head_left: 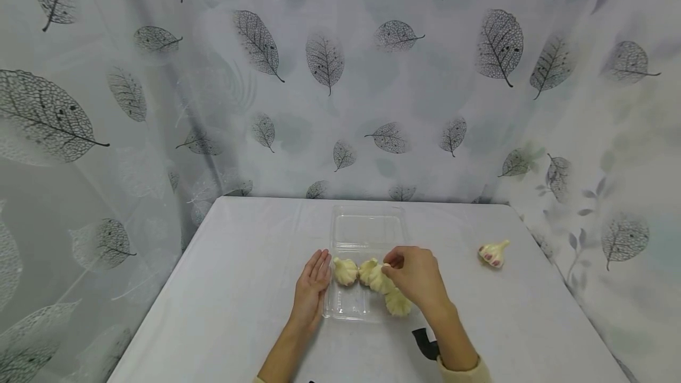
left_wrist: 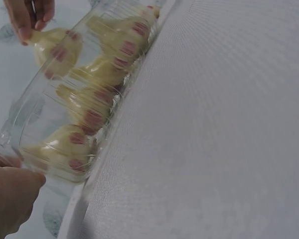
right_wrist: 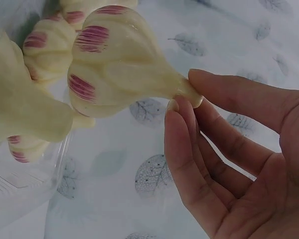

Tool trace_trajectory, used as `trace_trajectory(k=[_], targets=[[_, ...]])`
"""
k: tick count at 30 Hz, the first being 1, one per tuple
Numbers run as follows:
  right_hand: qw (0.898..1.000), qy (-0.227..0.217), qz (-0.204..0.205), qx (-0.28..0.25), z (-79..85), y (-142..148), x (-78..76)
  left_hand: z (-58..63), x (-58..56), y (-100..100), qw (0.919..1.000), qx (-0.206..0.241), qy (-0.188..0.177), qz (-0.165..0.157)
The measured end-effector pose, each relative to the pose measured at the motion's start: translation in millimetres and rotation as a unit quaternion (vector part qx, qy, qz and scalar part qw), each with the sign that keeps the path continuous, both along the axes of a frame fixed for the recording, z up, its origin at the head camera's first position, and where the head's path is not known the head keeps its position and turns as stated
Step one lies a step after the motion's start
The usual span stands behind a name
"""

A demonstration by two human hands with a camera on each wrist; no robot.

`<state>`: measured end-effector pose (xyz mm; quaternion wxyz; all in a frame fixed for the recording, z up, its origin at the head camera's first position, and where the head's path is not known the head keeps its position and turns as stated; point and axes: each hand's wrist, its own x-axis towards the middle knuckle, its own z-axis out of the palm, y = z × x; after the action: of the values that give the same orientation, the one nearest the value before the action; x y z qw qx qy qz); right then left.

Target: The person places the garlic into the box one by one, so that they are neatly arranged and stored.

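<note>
My right hand point(head_left: 417, 273) pinches a garlic bulb point(right_wrist: 114, 59) by its stem, between thumb and fingertips. The bulb is cream with purple-pink patches and is held up over the open clear plastic container point(head_left: 346, 314). Inside the container sit several more garlic bulbs, among them one at the left point(head_left: 346, 272) and one at the front right point(head_left: 398, 303). Along the container's left wall rests my left hand point(head_left: 311, 285), its fingers straight. In the left wrist view, the bulbs show through the plastic side, stems pointing up.
Behind the base, the container's hinged lid point(head_left: 368, 226) lies folded back on the white table point(head_left: 239, 265). Another garlic bulb point(head_left: 493, 253) lies apart at the right. A black strip point(head_left: 425, 344) shows near my right forearm. A leaf-printed curtain point(head_left: 351, 105) surrounds the table.
</note>
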<state>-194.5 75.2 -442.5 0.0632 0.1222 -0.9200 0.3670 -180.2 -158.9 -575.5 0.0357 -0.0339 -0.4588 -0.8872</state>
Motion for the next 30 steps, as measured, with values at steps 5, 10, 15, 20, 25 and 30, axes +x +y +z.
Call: trace_trajectory(k=[5,10,15,20,25,30], targets=[[1.0,-0.005,0.009,0.007,-2.2,-4.3,-3.2,-0.1,-0.3,-0.1,1.0,0.004,-0.005,0.003],[1.0,-0.009,0.018,0.022,-4.9,-7.3,-5.4,-0.3,-1.1,0.2,0.9999,0.011,-0.007,0.006],[0.999,-0.02,0.028,0.036,-10.6,-10.2,-8.1,-0.6,-1.0,0.5,1.0,0.005,-0.005,0.005],[0.997,-0.023,0.041,0.056,-14.1,-12.6,-8.6,0.0,-0.8,0.4,1.0,0.004,-0.002,0.003],[0.996,-0.028,0.051,0.068,-17.2,-16.2,-9.0,0.0,-0.3,-0.1,1.0,0.001,-0.003,0.003],[0.995,-0.034,0.05,0.08,-22.2,-19.2,-10.9,-0.2,-0.8,-0.1,1.0,0.002,-0.004,0.003]])
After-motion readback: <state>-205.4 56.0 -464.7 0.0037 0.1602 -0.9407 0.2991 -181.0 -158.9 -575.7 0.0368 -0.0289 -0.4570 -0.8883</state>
